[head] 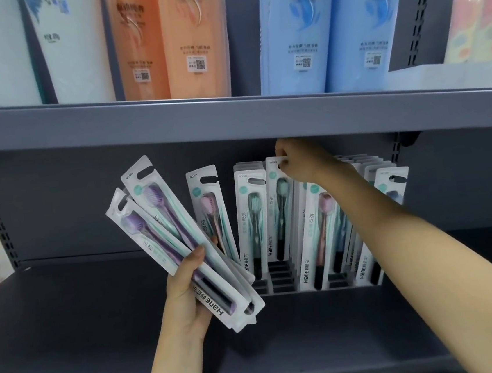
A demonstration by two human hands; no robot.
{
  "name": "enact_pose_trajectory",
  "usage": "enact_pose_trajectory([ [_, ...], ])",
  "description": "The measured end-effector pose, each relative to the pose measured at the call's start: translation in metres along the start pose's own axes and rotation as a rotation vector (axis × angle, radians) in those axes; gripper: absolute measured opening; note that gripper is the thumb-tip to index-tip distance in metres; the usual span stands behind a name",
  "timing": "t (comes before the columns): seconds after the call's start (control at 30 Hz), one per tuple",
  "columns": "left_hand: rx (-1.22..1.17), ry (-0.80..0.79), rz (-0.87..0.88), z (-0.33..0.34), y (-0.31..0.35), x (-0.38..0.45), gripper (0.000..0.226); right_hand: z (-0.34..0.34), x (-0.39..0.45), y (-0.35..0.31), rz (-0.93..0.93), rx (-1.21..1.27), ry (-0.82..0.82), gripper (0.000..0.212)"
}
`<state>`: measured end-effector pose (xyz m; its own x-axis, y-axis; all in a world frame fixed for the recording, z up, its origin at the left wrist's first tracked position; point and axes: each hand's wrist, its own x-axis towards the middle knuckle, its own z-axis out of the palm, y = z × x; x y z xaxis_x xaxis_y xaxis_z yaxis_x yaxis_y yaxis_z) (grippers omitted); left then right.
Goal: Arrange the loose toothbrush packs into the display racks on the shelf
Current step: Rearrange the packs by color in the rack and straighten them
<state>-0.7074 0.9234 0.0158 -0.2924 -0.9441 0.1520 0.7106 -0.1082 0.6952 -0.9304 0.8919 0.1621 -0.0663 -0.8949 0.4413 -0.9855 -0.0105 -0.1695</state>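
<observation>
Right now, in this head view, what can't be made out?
- Rack slots: mostly hidden by packs.
- Right hand fingertips: behind the green pack top.
- Fanned packs: count unclear, overlapping in the left hand.
- Towel labels: blurred.
</observation>
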Motion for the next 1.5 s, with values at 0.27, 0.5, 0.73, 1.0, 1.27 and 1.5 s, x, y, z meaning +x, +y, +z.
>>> enact_pose_trajectory([
  [0.27, 0.005, 0.023, 0.018, -0.004, -0.002, 0.003, 0.093, -0.014, 0.005, -0.005, 0.123, 0.177, -0.032, 0.009],
  [0.5, -0.011, -0.002, -0.020, -0.006, -0.008, 0.002, 0.086, -0.018, -0.006, -0.016, 0.135, 0.105, 0.177, 0.032],
  [0.73, -0.032, -0.070, -0.023, -0.003, -0.009, -0.001, 0.057, -0.021, -0.019, -0.019, 0.162, 0.124, 0.163, 0.029],
  [1.0, 0.001, -0.036, -0.018, -0.006, -0.013, 0.002, 0.086, -0.028, -0.033, -0.029, 0.040, 0.235, 0.032, 0.022],
  [1.27, -0.002, -0.043, -0.035, -0.017, -0.013, 0.003, 0.089, -0.032, -0.038, -0.038, -0.128, 0.228, -0.045, 0.009],
  [1.5, -0.035, -0.033, -0.006, -0.012, -0.007, -0.005, 0.076, -0.022, -0.039, -0.038, -0.155, 0.280, -0.070, 0.009],
])
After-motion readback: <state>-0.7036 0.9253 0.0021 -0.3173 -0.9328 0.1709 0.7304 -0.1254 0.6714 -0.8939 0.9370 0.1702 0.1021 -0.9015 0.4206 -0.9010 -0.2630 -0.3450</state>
